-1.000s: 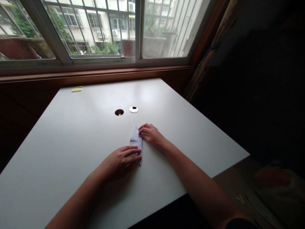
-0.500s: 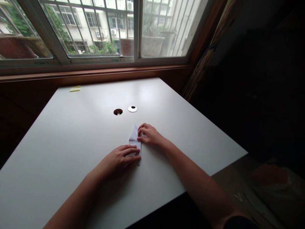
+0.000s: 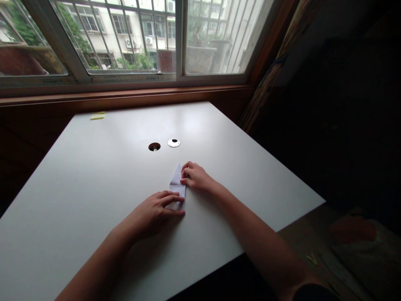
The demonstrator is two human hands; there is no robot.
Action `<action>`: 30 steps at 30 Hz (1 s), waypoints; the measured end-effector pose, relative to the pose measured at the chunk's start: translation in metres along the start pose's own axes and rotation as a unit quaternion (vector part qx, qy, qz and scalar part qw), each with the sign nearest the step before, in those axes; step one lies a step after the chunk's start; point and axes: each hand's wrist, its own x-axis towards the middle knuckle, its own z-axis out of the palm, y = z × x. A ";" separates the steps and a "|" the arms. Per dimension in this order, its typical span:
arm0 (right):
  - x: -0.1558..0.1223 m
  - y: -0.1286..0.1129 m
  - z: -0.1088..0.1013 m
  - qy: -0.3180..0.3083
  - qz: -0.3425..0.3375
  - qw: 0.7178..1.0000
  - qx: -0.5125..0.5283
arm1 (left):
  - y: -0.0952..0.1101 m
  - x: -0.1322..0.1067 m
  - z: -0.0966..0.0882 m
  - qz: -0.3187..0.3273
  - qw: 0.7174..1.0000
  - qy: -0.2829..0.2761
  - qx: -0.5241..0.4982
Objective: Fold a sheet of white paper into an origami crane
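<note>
A small folded piece of white paper (image 3: 176, 178) lies on the white table, its pointed end toward the window. My right hand (image 3: 193, 174) is closed at the paper's right edge, with thumb and fingertips pinching it near the upper part. My left hand (image 3: 163, 205) rests over the paper's lower end from the left. Its fingers close on that end, with the thumb nearest me, and they hide part of the folds.
The white table (image 3: 103, 167) has a round cable hole (image 3: 154, 146) with its loose metal cover (image 3: 173, 143) beside it. Yellow sticky notes (image 3: 97, 116) lie at the far left edge. A barred window (image 3: 134, 37) stands behind the table.
My left thumb has shifted slightly toward me, covering the paper's lower tip that showed before. My right hand stays at the paper's right edge.
</note>
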 end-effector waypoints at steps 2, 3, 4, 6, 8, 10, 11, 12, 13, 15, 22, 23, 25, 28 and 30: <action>0.000 0.000 0.000 0.002 -0.003 1.000 0.000 | 0.000 0.001 -0.001 0.002 1.000 0.004 -0.005; 0.000 0.000 0.000 0.002 -0.003 1.000 0.001 | 0.001 0.001 -0.001 0.002 1.000 0.005 -0.007; 0.000 0.001 0.000 0.001 -0.002 1.000 0.001 | 0.001 0.001 -0.001 0.003 1.000 0.005 -0.009; -0.001 0.000 -0.001 -0.001 0.001 1.000 0.002 | 0.002 0.001 -0.002 0.002 1.000 0.003 -0.013; -0.001 0.001 -0.001 -0.001 0.000 1.000 0.005 | 0.004 0.002 -0.004 0.004 1.000 0.003 -0.016; 0.000 0.001 -0.001 0.005 -0.005 1.000 0.009 | 0.005 0.002 -0.005 0.007 1.000 0.001 -0.018; 0.000 0.001 -0.001 0.009 -0.008 1.000 0.011 | 0.005 0.003 -0.006 0.008 1.000 0.000 -0.018; 0.000 0.002 0.000 0.013 -0.008 1.000 0.014 | 0.006 0.003 -0.006 0.008 1.000 -0.002 -0.018; 0.000 0.002 0.000 0.018 -0.008 1.000 0.016 | 0.006 0.003 -0.007 0.008 1.000 -0.003 -0.018; -0.001 0.003 0.000 0.028 -0.004 0.999 0.019 | 0.006 0.003 -0.007 0.006 1.000 -0.003 -0.020; -0.001 0.006 0.002 0.077 0.021 0.997 0.006 | 0.006 0.004 -0.007 0.005 1.000 0.001 -0.030; 0.000 0.006 0.002 0.082 0.026 0.996 0.000 | 0.006 0.004 -0.008 0.005 1.000 -0.002 -0.031; 0.000 0.008 0.002 0.086 0.034 0.996 -0.007 | 0.006 0.004 -0.009 0.005 0.999 -0.002 -0.036; 0.001 0.009 0.003 0.088 0.037 0.995 -0.012 | 0.008 0.005 -0.011 0.002 0.999 -0.002 -0.045; 0.001 0.010 0.004 0.087 0.034 0.996 -0.014 | 0.008 0.005 -0.010 -0.001 0.999 0.000 -0.037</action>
